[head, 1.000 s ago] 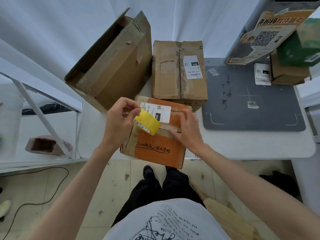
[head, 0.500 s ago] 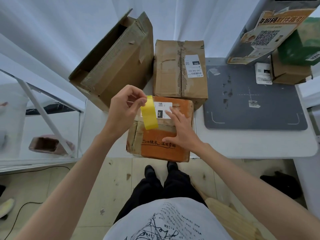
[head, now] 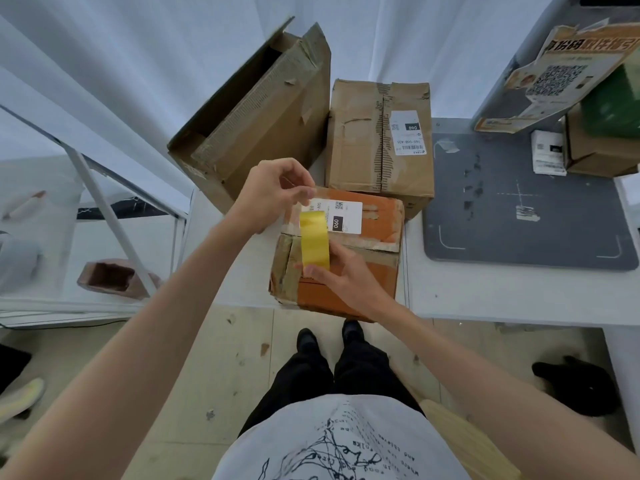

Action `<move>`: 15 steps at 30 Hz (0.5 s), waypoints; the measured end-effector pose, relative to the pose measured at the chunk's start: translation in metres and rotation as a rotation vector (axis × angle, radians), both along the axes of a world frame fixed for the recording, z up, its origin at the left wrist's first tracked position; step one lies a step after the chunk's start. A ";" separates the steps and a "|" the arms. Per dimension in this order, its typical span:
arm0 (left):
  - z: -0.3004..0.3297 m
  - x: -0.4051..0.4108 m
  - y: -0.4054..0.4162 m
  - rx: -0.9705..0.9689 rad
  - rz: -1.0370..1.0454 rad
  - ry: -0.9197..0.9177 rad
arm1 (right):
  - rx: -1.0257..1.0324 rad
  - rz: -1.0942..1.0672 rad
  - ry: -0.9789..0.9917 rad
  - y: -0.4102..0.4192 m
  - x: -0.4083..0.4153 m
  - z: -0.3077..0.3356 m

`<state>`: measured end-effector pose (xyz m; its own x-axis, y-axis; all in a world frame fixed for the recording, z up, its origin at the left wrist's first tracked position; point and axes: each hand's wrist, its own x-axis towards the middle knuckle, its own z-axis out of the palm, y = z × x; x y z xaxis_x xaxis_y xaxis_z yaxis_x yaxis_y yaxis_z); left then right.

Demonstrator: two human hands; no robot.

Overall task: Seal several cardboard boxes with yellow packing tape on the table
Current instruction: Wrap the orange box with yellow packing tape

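A strip of yellow tape [head: 314, 240] runs down the orange box [head: 349, 251] at centre frame, on the tabletop [head: 502, 289] edge. The left hand [head: 273, 194] pinches its upper end; the right hand [head: 341, 275] pins the lower end with fingers and thumb. Best kept taut and pressed down smoothly across the seam.

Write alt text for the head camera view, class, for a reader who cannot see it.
Seen from above, a person's left hand and right hand stretch a strip of yellow tape over an orange cardboard box at the edge of a white table. Two brown boxes, one open and one closed, stand behind it.
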<state>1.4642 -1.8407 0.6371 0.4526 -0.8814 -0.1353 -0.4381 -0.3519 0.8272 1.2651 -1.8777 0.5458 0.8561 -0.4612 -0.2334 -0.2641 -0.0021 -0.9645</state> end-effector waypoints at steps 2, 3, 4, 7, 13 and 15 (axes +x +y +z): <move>-0.004 0.005 -0.001 0.043 -0.020 0.010 | 0.073 0.012 0.009 0.011 0.003 0.004; -0.006 0.008 -0.002 0.070 -0.032 0.013 | 0.103 0.018 0.013 0.016 0.004 0.007; -0.009 0.011 -0.003 0.103 -0.048 0.005 | 0.139 0.017 0.016 0.022 0.007 0.010; -0.021 0.018 -0.004 0.191 -0.098 -0.047 | 0.245 -0.032 0.024 0.038 0.015 0.017; -0.026 0.024 -0.007 0.119 -0.073 -0.089 | 0.434 -0.152 0.110 0.052 0.017 0.013; -0.026 0.021 -0.008 0.076 -0.073 -0.103 | 0.428 -0.193 0.133 0.046 0.016 0.013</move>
